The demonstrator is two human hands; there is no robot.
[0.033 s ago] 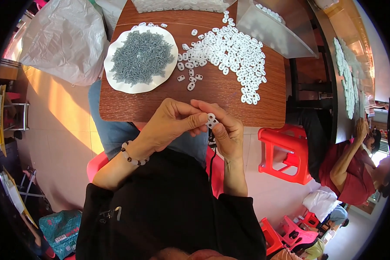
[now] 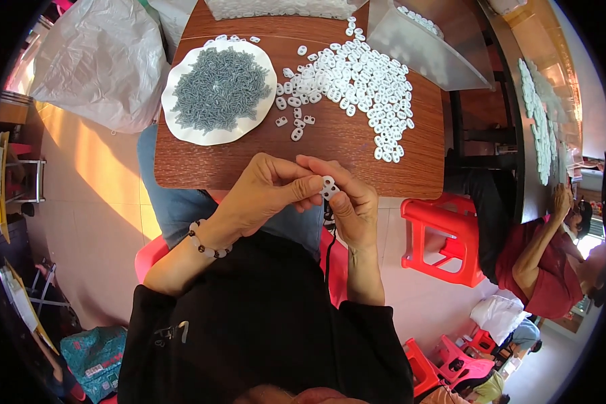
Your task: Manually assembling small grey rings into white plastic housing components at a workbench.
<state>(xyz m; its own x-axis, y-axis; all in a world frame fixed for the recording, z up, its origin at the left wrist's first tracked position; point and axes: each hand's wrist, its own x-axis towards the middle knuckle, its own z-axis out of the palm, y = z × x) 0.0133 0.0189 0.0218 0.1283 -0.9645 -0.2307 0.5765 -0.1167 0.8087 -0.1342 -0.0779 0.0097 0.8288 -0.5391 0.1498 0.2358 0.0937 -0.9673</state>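
My left hand [image 2: 274, 187] and my right hand [image 2: 354, 204] meet just off the near edge of the table. Between them they pinch a small white plastic piece with holes [image 2: 328, 187], thumb and fingers closed on it from both sides. Below it, against the right hand, hangs a black cord [image 2: 328, 252]; its upper end is partly hidden by the fingers. Beyond my hands, a white scalloped plate [image 2: 212, 137] holds a heap of small grey springs [image 2: 220, 89]. Right of the plate spreads a loose pile of white two-holed pieces [image 2: 374, 81].
The brown wooden table [image 2: 249, 163] has a translucent bin [image 2: 427, 57] at its far right. A large white plastic bag [image 2: 101, 67] stands left of the table. A red stool [image 2: 444, 239] is at the right, near a co-worker in a dark red shirt [image 2: 542, 276].
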